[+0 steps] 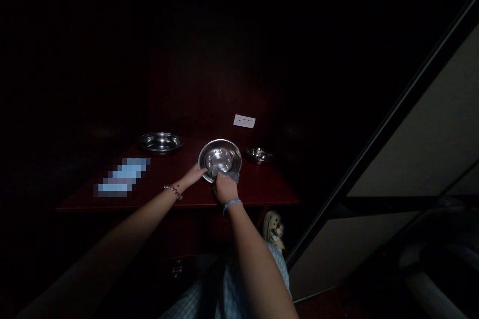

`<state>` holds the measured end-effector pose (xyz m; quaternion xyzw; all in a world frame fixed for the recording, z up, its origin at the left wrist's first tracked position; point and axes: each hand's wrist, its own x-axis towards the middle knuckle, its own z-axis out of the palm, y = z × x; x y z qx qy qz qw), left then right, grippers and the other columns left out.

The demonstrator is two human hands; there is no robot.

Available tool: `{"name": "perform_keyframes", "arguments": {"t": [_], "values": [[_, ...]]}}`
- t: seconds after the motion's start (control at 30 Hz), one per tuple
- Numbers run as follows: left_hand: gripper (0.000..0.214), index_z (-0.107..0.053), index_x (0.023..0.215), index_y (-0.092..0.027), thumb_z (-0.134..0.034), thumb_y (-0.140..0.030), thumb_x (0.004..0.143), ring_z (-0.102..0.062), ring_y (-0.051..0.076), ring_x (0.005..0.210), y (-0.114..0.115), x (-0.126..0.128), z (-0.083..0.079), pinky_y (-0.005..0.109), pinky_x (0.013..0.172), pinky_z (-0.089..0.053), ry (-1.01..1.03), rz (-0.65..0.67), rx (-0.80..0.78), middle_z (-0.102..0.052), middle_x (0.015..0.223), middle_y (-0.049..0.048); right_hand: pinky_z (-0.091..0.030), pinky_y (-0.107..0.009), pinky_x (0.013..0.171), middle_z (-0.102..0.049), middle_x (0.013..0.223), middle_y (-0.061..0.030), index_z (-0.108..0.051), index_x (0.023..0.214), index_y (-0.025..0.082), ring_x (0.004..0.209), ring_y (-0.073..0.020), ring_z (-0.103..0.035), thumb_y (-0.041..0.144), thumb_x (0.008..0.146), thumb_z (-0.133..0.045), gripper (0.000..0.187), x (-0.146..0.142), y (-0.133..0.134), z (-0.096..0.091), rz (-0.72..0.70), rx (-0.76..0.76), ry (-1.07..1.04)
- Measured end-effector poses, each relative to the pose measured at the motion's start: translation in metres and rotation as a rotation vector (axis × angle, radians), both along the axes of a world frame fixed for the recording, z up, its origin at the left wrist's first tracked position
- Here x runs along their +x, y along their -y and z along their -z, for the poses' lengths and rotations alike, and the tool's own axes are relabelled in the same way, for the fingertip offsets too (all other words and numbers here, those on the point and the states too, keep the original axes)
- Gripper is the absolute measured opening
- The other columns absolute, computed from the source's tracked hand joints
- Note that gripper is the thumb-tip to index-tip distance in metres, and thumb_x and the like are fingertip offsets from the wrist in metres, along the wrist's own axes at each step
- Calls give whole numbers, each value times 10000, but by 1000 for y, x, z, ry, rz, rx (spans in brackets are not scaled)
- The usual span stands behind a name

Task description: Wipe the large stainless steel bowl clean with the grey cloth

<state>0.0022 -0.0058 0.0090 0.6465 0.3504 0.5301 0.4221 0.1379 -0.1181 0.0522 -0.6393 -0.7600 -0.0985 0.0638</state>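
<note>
With our left hand (194, 174) we grasp the rim of a stainless-steel bowl (220, 156), tilted toward us over the dark red desk (164, 194). Our right hand (225, 188) clutches a grey cloth (234, 175) against its near side. It sits between a shallow steel basin (160, 149) and a smaller steel dish (259, 156); in this gloom we cannot tell whether its base touches the desk.

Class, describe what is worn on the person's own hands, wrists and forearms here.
The left hand is ungloved, with a pinkish, round-beaded bracelet at its wrist. The right hand is ungloved too, with a narrow light-blue wristband. No sleeves show on either forearm.
</note>
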Motion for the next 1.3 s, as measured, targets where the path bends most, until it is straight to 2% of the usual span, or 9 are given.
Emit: {"name": "perform_keyframes", "arguments": {"t": [0.1, 0.47, 0.57, 0.9, 1.07, 1.3], "values": [[481, -686, 1159, -90, -629, -170, 689, -651, 338, 1233, 1, 1, -1, 513, 1158, -434, 4, -38, -65, -753, 1203, 157, -485, -329, 957, -741, 1109, -206, -585, 1162, 86, 1127, -253, -693, 141, 1003, -416, 239, 0, 0, 0, 9, -2, -9], [506, -666, 1196, -118, -631, -181, 695, -646, 326, 1256, -10, 4, 12, 511, 1169, -435, 26, -32, -47, -742, 1242, 134, -485, -299, 936, -742, 1135, -180, -597, 1168, 100, 1147, -237, -685, 179, 1028, -456, 214, 1, 1, -3, 28, -21, -7], [516, -664, 1208, -125, -623, -171, 695, -651, 324, 1251, -10, 5, 12, 515, 1168, -435, 13, -39, -35, -755, 1218, 126, -486, -304, 934, -743, 1137, -174, -593, 1178, 107, 1152, -239, -681, 218, 1040, -455, 225, 1, 3, -4, 20, -20, -17], [524, -667, 1238, -146, -640, -187, 715, -662, 314, 1233, -9, 4, 11, 504, 1153, -454, -9, -27, 9, -766, 1203, 108, -494, -329, 950, -734, 1138, -185, -575, 1196, 90, 1148, -257, -680, 164, 994, -449, 249, 2, 2, -2, 12, -22, -19], [487, -679, 1185, -118, -653, -182, 703, -652, 327, 1244, -10, 4, 11, 526, 1167, -426, 35, -38, -44, -753, 1225, 134, -501, -317, 925, -739, 1102, -180, -567, 1181, 104, 1120, -253, -690, 208, 990, -467, 239, 1, 2, -2, 31, -11, -28], [476, -677, 1162, -104, -639, -152, 690, -648, 327, 1249, -5, 4, 6, 495, 1167, -425, 43, -44, -84, -737, 1257, 151, -506, -315, 910, -743, 1080, -178, -568, 1165, 107, 1082, -245, -700, 225, 992, -474, 229, 0, 1, -2, 44, 8, -32]]}}
